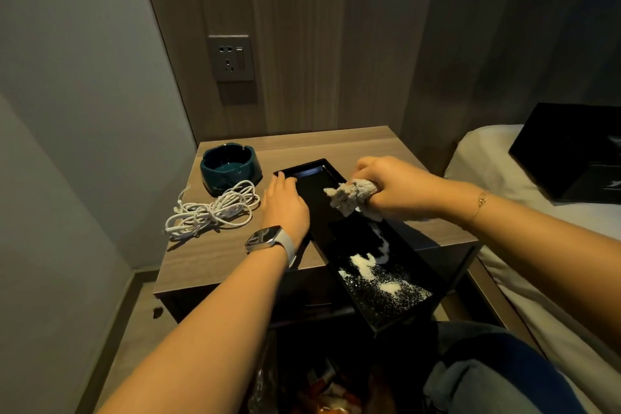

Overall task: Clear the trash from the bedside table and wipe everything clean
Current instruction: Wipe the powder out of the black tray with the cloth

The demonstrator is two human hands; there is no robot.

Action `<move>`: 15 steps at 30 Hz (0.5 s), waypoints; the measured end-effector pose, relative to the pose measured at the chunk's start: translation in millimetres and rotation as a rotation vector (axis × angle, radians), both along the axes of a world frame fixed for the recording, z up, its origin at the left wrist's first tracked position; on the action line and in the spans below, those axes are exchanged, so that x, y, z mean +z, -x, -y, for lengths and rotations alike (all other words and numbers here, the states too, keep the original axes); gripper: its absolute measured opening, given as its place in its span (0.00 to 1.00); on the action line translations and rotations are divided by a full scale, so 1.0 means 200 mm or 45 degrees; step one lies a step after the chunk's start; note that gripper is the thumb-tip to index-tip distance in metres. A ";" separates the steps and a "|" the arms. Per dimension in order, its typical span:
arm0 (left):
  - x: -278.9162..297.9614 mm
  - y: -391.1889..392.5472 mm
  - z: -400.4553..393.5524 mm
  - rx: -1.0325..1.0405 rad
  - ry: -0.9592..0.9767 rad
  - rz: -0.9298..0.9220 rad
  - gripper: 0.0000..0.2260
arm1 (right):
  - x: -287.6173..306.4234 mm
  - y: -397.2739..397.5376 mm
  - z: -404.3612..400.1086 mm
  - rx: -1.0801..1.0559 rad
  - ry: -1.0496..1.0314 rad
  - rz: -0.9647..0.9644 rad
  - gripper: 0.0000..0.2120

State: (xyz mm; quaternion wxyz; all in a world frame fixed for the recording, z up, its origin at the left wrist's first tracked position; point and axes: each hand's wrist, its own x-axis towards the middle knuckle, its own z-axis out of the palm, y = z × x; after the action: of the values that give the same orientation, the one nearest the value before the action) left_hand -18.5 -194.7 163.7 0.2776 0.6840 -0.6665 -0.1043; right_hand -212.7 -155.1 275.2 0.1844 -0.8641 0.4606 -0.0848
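A bin (319,390) holding crumpled wrappers is seen at the bottom edge, directly below the overhanging end of the tray (386,309). A folded grey fabric (477,383) is seen beside it on the right.

The black tray is laid diagonally on the bedside table (215,255), with its near end projecting past the table's front edge. White powder (376,276) is scattered across the near half of the tray; the far half is seen bare and glossy.

The left hand (285,205) is laid flat on the tray's left rim, fingers straight and together, pressing down. A watch (265,239) is worn on that wrist.

The right hand (393,188) is curled round a bunched beige cloth (349,197), which is held over the middle of the tray; whether the cloth touches the tray surface cannot be told. A thin bracelet (482,202) is worn on that wrist.

A dark green ashtray (230,168) is placed at the table's far left corner. A coiled white cable (211,212) is laid just in front of it, left of the left hand.

A wall socket (231,58) is mounted above the table. A bed (487,151) with a black box (571,151) on it is located to the right.
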 end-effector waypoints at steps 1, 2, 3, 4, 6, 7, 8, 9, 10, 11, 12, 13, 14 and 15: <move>0.01 0.01 0.00 0.008 -0.048 -0.017 0.20 | -0.01 0.02 -0.01 -0.043 0.030 -0.005 0.14; 0.02 0.01 0.00 0.026 -0.089 -0.023 0.20 | -0.03 0.04 -0.02 -0.090 0.075 -0.019 0.12; 0.04 0.02 0.00 0.051 -0.125 -0.010 0.20 | -0.03 0.07 -0.03 -0.139 0.131 -0.030 0.09; 0.05 0.04 -0.01 0.079 -0.153 0.029 0.20 | -0.04 0.11 -0.04 -0.194 0.191 -0.033 0.07; 0.07 0.07 -0.02 0.146 -0.188 0.191 0.20 | -0.05 0.18 -0.06 -0.321 0.281 -0.009 0.08; 0.07 0.10 -0.03 0.179 -0.208 0.273 0.20 | -0.05 0.20 -0.07 -0.382 0.312 0.021 0.08; 0.08 0.13 -0.05 0.214 -0.234 0.330 0.21 | -0.05 0.23 -0.09 -0.432 0.341 0.064 0.08; 0.09 0.16 -0.07 0.244 -0.275 0.359 0.21 | -0.04 0.24 -0.11 -0.472 0.362 0.115 0.07; 0.11 0.20 -0.08 0.270 -0.317 0.366 0.22 | -0.04 0.26 -0.13 -0.501 0.375 0.169 0.07; 0.13 0.24 -0.09 0.290 -0.378 0.343 0.22 | -0.04 0.26 -0.15 -0.522 0.375 0.230 0.09; 0.13 0.26 -0.10 0.290 -0.418 0.324 0.23 | -0.04 0.27 -0.18 -0.538 0.368 0.293 0.11; 0.13 0.26 -0.11 0.268 -0.438 0.340 0.24 | -0.04 0.28 -0.20 -0.547 0.364 0.345 0.13; 0.14 0.27 -0.11 0.237 -0.435 0.360 0.24 | -0.05 0.29 -0.22 -0.551 0.363 0.374 0.13; 0.16 0.25 -0.12 0.151 -0.405 0.415 0.22 | -0.06 0.31 -0.25 -0.553 0.360 0.384 0.12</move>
State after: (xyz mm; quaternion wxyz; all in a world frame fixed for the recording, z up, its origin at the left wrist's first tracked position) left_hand -67.9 -169.9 196.4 0.0605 0.7650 -0.6362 -0.0798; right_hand -274.3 -105.8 263.3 0.1062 -0.7400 0.5859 -0.3129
